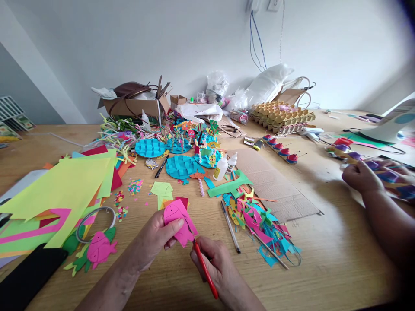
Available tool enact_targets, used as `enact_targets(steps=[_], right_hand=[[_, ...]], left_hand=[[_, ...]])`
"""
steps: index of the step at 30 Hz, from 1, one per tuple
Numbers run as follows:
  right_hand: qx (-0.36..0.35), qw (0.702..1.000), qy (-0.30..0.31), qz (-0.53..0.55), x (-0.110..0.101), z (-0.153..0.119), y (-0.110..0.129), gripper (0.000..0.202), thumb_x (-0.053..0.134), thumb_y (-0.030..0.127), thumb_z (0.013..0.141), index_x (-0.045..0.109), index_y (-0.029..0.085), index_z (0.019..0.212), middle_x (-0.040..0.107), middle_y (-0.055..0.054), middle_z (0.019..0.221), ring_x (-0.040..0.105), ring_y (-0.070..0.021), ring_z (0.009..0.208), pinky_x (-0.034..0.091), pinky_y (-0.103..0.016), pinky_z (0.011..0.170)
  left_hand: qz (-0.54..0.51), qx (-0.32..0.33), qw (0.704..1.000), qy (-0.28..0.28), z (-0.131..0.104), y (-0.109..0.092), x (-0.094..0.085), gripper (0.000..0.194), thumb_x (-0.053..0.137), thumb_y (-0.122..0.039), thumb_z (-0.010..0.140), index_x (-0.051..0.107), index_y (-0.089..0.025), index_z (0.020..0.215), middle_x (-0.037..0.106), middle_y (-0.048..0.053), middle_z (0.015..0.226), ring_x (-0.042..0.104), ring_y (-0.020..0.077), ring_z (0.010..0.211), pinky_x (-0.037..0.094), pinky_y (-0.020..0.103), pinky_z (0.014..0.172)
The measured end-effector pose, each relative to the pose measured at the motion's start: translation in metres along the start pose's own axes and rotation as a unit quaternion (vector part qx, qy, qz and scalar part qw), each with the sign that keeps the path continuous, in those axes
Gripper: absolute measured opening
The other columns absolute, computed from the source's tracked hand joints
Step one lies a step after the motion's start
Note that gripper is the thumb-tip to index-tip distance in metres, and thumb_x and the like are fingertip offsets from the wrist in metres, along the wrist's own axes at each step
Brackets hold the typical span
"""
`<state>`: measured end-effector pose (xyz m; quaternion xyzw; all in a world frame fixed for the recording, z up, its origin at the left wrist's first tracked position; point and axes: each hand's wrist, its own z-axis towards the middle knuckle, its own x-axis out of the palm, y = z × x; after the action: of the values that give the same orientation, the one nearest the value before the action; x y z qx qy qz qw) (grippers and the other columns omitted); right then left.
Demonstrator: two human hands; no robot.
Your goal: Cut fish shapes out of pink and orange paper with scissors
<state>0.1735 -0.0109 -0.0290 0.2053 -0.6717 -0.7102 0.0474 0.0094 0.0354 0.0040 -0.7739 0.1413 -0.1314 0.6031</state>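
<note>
Between the thumb and fingers of my left hand point(158, 235) is a piece of pink paper point(175, 216) with a fish outline drawn on it. My right hand point(214, 257) grips red-handled scissors point(205, 270), whose blades meet the paper's lower right edge. Part of the blades is hidden by the paper. Just beyond lie yellow-green paper pieces point(161, 190), one with a fish drawing. Left of my left arm rests a cut-out pink fish point(99, 248) on green ones, beside a roll of tape point(112, 218).
Yellow paper sheets point(61, 181) are piled at left, near a black object point(30, 276). A pen point(231, 226) and colourful paper scraps point(256, 220) lie right of my hands. Blue discs point(183, 166), glue bottles point(221, 167) and cardboard point(275, 185) stand farther back. Another person's hand point(363, 177) is at right.
</note>
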Motion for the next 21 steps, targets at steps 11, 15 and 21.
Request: enact_targets(steps=[11, 15, 21], right_hand=[[-0.005, 0.999, 0.025, -0.037, -0.009, 0.000, 0.003, 0.033, 0.042, 0.031, 0.089, 0.031, 0.019, 0.060, 0.027, 0.006, 0.055, 0.025, -0.0081, 0.050, 0.019, -0.022, 0.044], [-0.011, 0.998, 0.028, -0.058, -0.011, -0.001, 0.004, 0.034, 0.043, 0.029, 0.089, 0.032, 0.019, 0.059, 0.029, 0.006, 0.055, 0.027, -0.0079, 0.050, 0.020, -0.022, 0.044], [0.015, 0.998, 0.016, 0.057, -0.004, -0.004, -0.001, 0.038, 0.041, 0.043, 0.090, 0.038, 0.019, 0.061, 0.032, 0.007, 0.049, 0.029, -0.0075, 0.043, 0.024, -0.020, 0.041]], left_hand=[[0.014, 0.040, 0.999, 0.019, 0.001, -0.018, -0.015, 0.022, 0.053, -0.034, 0.082, 0.054, -0.017, 0.068, 0.050, -0.004, 0.060, 0.041, 0.0102, 0.058, 0.035, 0.021, 0.056], [0.052, 0.030, 0.998, 0.022, 0.005, -0.031, -0.020, 0.017, 0.058, -0.030, 0.077, 0.054, -0.016, 0.067, 0.046, -0.005, 0.059, 0.039, 0.0097, 0.056, 0.033, 0.021, 0.054], [0.038, 0.026, 0.999, 0.020, 0.006, -0.028, -0.013, 0.016, 0.058, -0.028, 0.074, 0.050, -0.017, 0.066, 0.044, -0.007, 0.058, 0.037, 0.0090, 0.055, 0.031, 0.020, 0.053]])
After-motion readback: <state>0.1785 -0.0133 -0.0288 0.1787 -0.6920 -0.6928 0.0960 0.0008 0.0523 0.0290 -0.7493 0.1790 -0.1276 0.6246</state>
